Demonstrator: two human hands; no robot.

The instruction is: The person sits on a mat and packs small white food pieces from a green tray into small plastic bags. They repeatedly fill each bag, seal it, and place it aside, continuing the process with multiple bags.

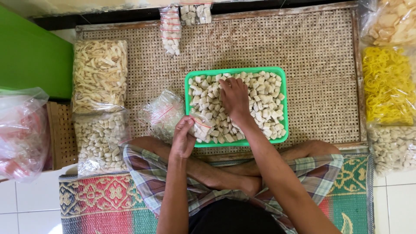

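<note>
Head view, looking straight down. Left hand point(183, 139) pinching the mouth of a small clear bag point(201, 127), held at the near left corner of the green tray point(236, 71). Right hand point(234, 98) palm down inside the tray, fingers curled into the heap of pale cracker pieces point(264, 106); cannot tell whether closed on any piece (fingertips buried). Tray resting on a woven rattan mat point(312, 47), just ahead of crossed legs in checked shorts point(151, 177). Just left of the tray, a pile of empty clear bags point(161, 115). Further left, a large bag of long pale chips point(99, 73) above a bag of pale lumps point(100, 141). At the far edge, a strip of small filled packets point(171, 28). On the right, a bag of yellow ring crackers point(388, 84). Underneath, a patterned floor mat point(99, 201)
</note>
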